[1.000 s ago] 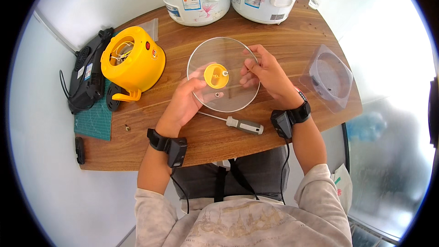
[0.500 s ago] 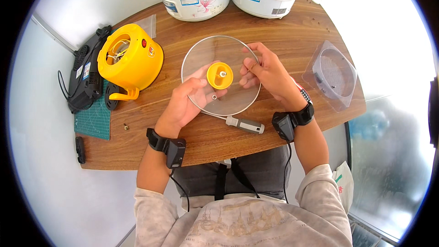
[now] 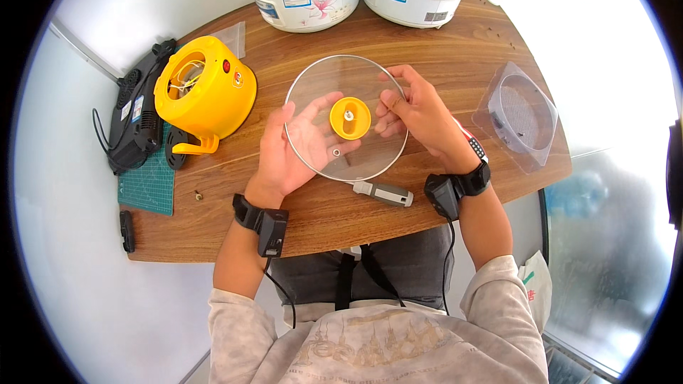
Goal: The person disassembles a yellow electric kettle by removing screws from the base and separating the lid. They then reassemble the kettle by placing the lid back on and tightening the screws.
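A round clear glass lid (image 3: 320, 75) with a metal rim is held over the table. At its middle is a yellow round knob (image 3: 363, 119), hollow on the side I see, with a metal bolt in it. A small metal-edged ring (image 3: 336, 152) shows in the glass. My left hand (image 3: 302, 142) lies palm up beneath the lid, its fingers spread and seen through the glass, the thumb by the left rim. At the right rim, my right hand (image 3: 407, 108) grips the lid between thumb and fingers. A grey-handled screwdriver (image 3: 384, 193) lies just below, its shaft partly hidden.
To the left stand a yellow appliance housing (image 3: 220, 96) with wires inside and a black device (image 3: 139, 117) on a green cutting mat (image 3: 146, 188). Two white cookers (image 3: 306, 0) fill the back. A clear plastic tray (image 3: 516, 117) sits right. Small metal parts (image 3: 199, 195) lie front left.
My left thumb has come away from the yellow knob to the left rim, and the left fingers have opened out. The knob sits slightly farther right. My right hand keeps its grip.
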Tool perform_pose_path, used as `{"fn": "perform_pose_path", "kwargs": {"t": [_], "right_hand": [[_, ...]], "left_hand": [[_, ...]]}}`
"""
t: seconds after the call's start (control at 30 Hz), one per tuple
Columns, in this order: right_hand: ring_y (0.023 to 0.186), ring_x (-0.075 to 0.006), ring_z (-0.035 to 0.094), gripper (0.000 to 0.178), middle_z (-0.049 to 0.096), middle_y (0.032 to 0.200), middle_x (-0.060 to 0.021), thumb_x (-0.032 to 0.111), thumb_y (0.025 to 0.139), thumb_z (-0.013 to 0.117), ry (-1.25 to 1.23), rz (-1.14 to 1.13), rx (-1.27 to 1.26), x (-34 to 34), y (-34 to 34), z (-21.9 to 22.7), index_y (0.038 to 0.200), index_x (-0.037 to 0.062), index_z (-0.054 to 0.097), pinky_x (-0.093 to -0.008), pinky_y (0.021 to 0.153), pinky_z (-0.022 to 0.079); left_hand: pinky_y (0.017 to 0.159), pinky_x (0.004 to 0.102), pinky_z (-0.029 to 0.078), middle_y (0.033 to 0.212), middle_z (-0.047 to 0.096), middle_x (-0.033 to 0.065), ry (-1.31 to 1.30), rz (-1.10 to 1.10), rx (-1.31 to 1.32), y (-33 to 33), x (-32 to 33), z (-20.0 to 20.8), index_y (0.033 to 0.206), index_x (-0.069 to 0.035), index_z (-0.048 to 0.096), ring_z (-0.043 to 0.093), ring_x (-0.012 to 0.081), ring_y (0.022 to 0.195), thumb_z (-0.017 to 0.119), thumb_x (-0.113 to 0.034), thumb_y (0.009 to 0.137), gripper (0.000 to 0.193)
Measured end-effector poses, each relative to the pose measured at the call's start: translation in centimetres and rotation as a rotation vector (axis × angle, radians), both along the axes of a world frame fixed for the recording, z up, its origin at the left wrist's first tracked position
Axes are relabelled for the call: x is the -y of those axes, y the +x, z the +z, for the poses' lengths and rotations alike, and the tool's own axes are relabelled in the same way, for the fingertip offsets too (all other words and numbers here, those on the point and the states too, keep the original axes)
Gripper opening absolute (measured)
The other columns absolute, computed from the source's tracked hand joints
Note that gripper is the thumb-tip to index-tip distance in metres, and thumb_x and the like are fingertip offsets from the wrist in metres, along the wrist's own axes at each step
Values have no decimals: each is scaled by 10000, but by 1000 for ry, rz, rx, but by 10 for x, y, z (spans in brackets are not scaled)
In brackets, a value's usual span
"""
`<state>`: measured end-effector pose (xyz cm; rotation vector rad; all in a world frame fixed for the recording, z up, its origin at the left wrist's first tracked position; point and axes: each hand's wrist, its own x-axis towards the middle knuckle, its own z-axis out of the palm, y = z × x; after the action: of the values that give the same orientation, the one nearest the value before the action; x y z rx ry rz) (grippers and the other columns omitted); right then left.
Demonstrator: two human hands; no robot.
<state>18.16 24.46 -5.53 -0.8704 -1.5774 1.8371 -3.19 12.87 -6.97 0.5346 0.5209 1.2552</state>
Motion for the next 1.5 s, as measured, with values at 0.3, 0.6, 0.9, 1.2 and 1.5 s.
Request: {"fn": "perform_pose_path", "kwargs": {"t": [0.3, 0.6, 0.9, 1.2, 1.5], "right_hand": [[716, -175, 721, 291, 678, 857, -125, 70, 1030, 564, 65, -43, 55, 3, -1, -1, 1291, -21, 472, -297, 606, 598], [699, -251, 714, 407, 703, 859, -141, 149, 969, 643, 583, -144, 249, -5, 5, -5, 1329, 34, 493, -388, 659, 567], [728, -340, 665, 173, 699, 785, -124, 166, 876, 673, 991, 138, 266, 2, -28, 33, 1003, 58, 716, -410, 693, 543], [729, -295, 680, 113, 702, 808, -118, 146, 867, 696, 1067, 192, 413, 5, -39, 25, 905, 41, 714, -365, 668, 541], [731, -329, 686, 109, 701, 796, -143, 103, 829, 699, 831, 120, 240, 8, -35, 25, 899, 20, 704, -392, 673, 554]], "left_hand": [[1133, 586, 366, 1503, 483, 219, -119, 5, 17, 2, -2, 7, 1566, -29, 308, 475, 419, 1384, 333, -646, 1001, 837], [1146, 555, 364, 1502, 474, 241, -168, 16, 95, 5, -3, 5, 1564, -29, 325, 460, 461, 1383, 401, -606, 981, 823], [1145, 533, 370, 1500, 473, 216, -120, 79, 96, 1, -4, 4, 1547, -28, 352, 504, 419, 1344, 383, -602, 985, 803], [1148, 508, 379, 1457, 515, 196, -52, 107, 22, 3, -2, 3, 1518, -48, 396, 511, 312, 1340, 374, -569, 1007, 730], [1146, 506, 383, 1480, 497, 192, -50, 119, 6, 4, -2, 4, 1517, -44, 397, 497, 307, 1357, 390, -563, 999, 734]]}}
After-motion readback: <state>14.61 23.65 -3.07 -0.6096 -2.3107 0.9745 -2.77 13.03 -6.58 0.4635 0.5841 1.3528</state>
